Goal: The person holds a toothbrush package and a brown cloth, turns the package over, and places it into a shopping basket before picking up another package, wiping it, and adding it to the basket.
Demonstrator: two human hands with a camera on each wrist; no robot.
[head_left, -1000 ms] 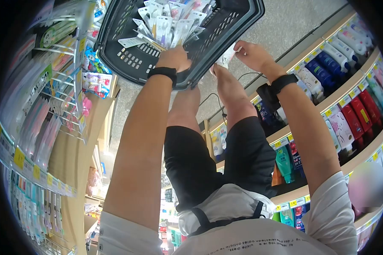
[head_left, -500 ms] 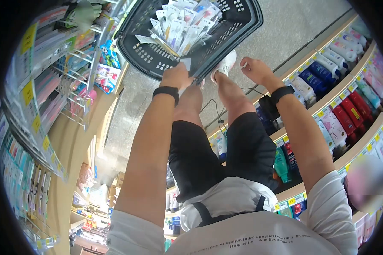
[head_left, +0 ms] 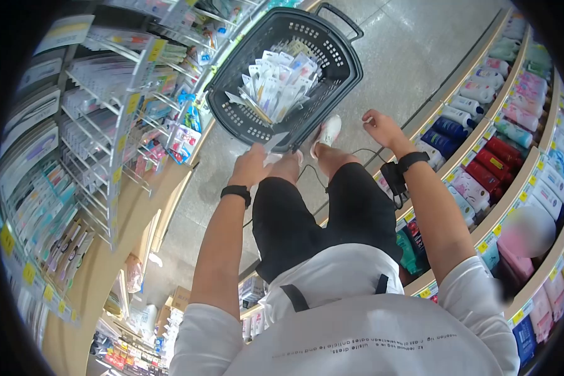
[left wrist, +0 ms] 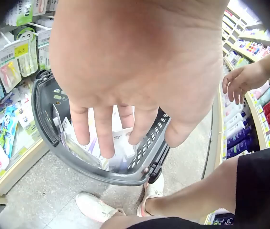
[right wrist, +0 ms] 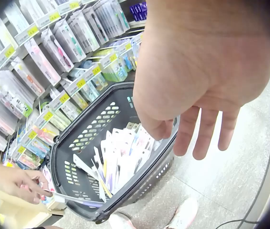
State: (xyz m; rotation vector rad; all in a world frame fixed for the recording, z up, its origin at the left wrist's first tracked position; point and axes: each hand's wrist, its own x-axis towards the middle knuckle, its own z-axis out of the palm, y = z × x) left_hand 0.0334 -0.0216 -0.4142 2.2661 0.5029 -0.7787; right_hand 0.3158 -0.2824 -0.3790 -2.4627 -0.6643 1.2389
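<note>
Toothbrush pack (right wrist: 73, 198), flat and white, sits right at the near rim of the basket (head_left: 351, 69), pinched by its end in the left hand (right wrist: 15, 183). The basket stands on the aisle floor (head_left: 407, 44), and a heap of similar packs (head_left: 279, 84) is piled inside it. The right hand (head_left: 382, 128) hangs just to the right of the basket with its fingers loose and apart, holding nothing. The two hands are well apart, one on each side of the basket's near edge. My read is that the step in hand is moving one pack across the rim, though I cannot tell which way. The next move calls for a firm pinch and enough lift to clear the rim. Racks of hanging goods (head_left: 106, 125) run along the basket's left.
</note>
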